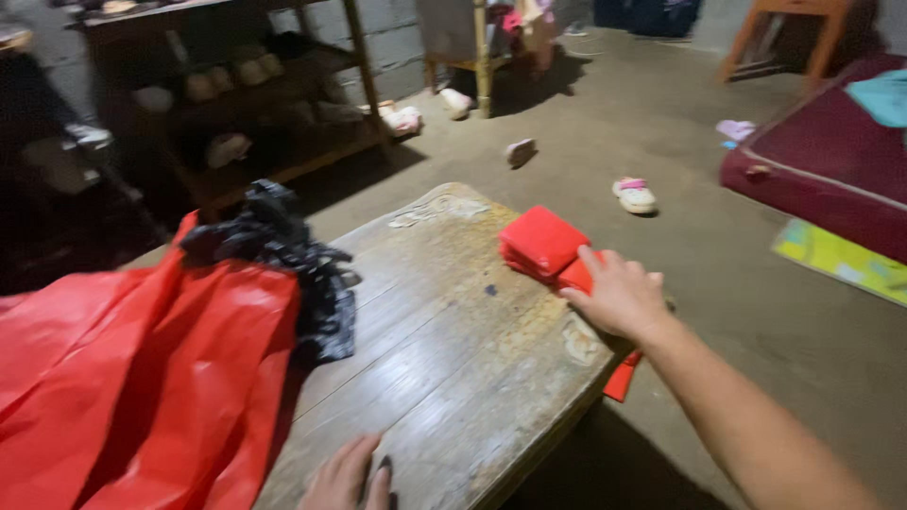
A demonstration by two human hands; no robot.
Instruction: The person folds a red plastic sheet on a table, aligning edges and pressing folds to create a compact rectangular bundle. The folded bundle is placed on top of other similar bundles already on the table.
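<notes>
The right hand [619, 297] is pressing flat, fingers unclenched, on the folded red plastic bags [543, 244] lying just far-left of it; the left hand [348, 477] is resting open, well apart, on the worn wooden table [453, 349]

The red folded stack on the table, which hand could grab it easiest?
Probably the right hand. It already lies flat on the near end of the red folded stack at the table's right edge. The left hand rests at the near edge, far from the stack, beside the red plastic sheet.
</notes>
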